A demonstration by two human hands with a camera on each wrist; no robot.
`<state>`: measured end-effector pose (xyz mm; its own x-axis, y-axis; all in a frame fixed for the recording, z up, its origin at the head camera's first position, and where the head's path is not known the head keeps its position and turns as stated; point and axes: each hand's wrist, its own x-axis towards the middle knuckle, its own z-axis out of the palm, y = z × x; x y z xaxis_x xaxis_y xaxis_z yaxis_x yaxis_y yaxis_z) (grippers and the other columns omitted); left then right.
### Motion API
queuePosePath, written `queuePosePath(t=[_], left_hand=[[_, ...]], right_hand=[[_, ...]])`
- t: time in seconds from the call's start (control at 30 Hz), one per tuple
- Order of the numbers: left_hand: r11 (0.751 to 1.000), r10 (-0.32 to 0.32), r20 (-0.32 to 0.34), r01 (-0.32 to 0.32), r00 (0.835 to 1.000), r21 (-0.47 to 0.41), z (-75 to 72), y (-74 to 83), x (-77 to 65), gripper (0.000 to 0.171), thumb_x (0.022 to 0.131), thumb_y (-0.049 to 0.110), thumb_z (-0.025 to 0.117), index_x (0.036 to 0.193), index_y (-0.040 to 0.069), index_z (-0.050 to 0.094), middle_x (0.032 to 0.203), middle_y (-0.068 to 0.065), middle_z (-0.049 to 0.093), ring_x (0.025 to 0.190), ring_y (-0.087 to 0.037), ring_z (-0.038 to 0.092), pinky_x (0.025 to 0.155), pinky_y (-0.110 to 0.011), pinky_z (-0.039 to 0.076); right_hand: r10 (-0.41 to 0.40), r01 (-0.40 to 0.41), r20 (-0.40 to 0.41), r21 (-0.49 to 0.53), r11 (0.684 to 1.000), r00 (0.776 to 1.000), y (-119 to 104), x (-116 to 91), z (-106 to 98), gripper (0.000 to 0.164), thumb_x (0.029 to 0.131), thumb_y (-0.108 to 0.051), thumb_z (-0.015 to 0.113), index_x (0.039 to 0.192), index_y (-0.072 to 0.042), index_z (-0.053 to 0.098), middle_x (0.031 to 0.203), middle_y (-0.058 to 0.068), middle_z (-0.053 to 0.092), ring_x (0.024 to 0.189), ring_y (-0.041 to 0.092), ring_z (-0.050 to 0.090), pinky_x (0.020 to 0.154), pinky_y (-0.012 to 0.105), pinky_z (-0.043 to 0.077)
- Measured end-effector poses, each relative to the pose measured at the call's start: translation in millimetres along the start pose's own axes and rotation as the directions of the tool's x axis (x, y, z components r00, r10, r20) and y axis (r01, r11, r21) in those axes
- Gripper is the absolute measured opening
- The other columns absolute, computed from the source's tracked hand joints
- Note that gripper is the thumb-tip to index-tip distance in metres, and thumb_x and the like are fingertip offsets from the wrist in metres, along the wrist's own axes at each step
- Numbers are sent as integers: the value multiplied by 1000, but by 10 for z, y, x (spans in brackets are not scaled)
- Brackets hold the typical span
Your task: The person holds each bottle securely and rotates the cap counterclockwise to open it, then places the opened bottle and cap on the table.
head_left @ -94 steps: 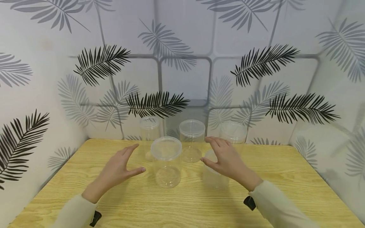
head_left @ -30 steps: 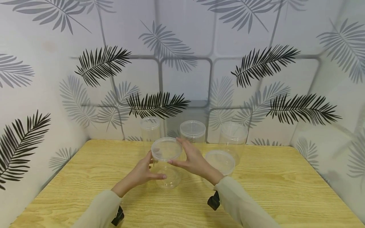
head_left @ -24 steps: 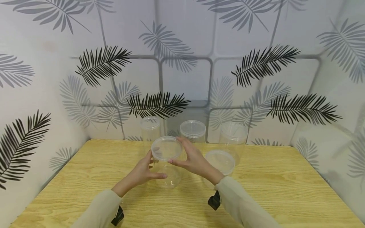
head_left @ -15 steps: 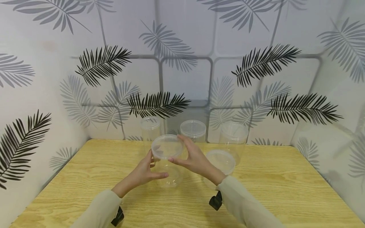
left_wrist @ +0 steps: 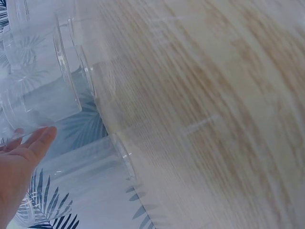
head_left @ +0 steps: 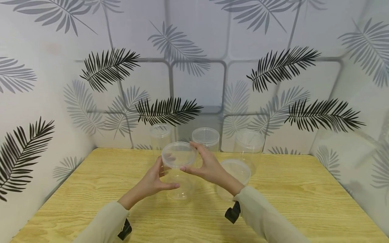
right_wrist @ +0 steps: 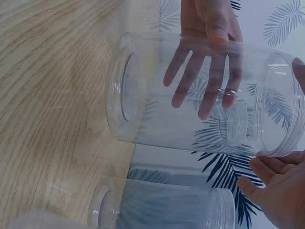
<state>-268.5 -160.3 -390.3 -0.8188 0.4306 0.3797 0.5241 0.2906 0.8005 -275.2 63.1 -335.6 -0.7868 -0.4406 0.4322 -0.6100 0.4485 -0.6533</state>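
A clear plastic jar (head_left: 181, 192) with a translucent screw lid (head_left: 178, 154) stands nearly upright at the middle of the table. My left hand (head_left: 152, 182) grips its body from the left, thumb across the front and fingers behind. At the top, my right hand (head_left: 208, 168) holds the lid between thumb and fingers from the right. In the right wrist view, the spread fingers of the left hand (right_wrist: 207, 67) show through the see-through wall. The right hand (right_wrist: 281, 193) is at the lid end there. Inside the jar (right_wrist: 167, 119) nothing shows.
Behind it stand three more lidded clear jars: a narrow left jar (head_left: 160, 143), a middle jar (head_left: 205, 138) and a right jar (head_left: 249, 143). A short wide jar (head_left: 234, 170) sits beside my right wrist. The wooden table (head_left: 100, 182) ends at a leaf-patterned wall (head_left: 197, 87).
Both hands came in from the sides and took hold of the jar, left on the body and right on the lid. Over the last second the lid has risen slightly in view with the hands.
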Motion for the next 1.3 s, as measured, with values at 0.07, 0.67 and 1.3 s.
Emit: queuePosePath(t=[0.07,0.67,1.3], left_hand=[[1000,7,-1,-7,1000,-8,4,9,-2,99,70,17,80,144,23,14,140,-15,36,122,-40,45,96,-57,39],[997,71,34,-70,997,-26,6,154,-38,95,67,9,81,142,11,24,133,-21,43,111,-38,55,87,-53,47],[998,65,105,-64,992,-17,-7,45,-8,95,66,18,82,142,22,25,133,-12,46,109,-29,58,86,-42,51]], right_hand=[[5,-5,7,12,1000,1000,-3,1,-11,83,73,-34,76,139,-7,34,140,9,41,128,26,40,102,48,37],[-7,-1,63,119,993,998,34,-15,-51,85,69,-29,80,138,-10,36,139,7,42,125,26,44,102,43,39],[-79,40,172,219,975,982,125,4,-124,82,69,-26,80,137,-13,37,136,7,46,127,24,41,105,48,34]])
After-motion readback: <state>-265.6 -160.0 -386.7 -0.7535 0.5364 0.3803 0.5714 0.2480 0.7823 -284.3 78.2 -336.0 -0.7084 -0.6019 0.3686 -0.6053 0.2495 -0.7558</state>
